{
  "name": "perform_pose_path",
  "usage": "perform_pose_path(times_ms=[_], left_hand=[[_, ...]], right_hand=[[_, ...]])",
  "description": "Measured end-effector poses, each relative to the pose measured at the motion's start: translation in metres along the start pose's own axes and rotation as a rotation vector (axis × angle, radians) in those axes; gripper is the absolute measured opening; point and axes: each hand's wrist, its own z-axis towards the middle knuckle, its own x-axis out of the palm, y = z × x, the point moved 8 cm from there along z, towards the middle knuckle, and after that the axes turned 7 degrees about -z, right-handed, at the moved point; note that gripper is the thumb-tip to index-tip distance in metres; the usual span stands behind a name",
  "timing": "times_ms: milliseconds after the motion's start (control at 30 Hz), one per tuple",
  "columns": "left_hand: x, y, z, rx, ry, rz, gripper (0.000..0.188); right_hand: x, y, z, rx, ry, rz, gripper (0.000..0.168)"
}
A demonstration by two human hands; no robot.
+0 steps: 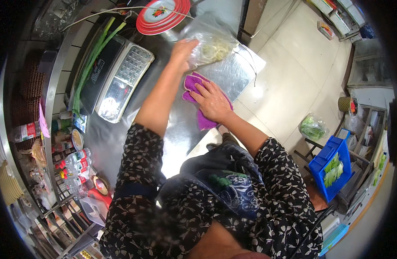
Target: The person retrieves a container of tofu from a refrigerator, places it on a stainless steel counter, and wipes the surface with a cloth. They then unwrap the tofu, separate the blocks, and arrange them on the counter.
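Observation:
My left hand [183, 53] grips the near side of a clear plastic bag [211, 42] that holds pale, stringy food I cannot identify. The bag is over the far part of a stainless steel table [182, 113]; whether it rests on the metal or hangs just above it, I cannot tell. Under my right hand [214, 102], a folded purple cloth [203, 121] with a light edging lies on the tabletop. My right palm is flat on the cloth, fingers slightly spread and pointing toward the bag.
Left of my arms is a digital scale [124, 81], with green onions [91, 64] along its back. Red-rimmed plates [162, 16] are stacked at the far edge. Several bottles [77, 165] crowd the left. On the right are a blue crate [331, 168] of leafy greens and a bagged vegetable [313, 126].

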Motion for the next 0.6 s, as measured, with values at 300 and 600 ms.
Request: perform_pose_path(times_ms=[300,600], left_hand=[[-0.090,-0.070,-0.095,-0.056,0.136,-0.727,0.030],[-0.202,-0.127,-0.251,0.321,0.168,-0.969,0.035]], right_hand=[[-0.009,0.001,0.014,-0.055,0.014,0.028,0.041],[-0.007,-0.082,0.080,-0.051,0.012,-0.057,0.042]])
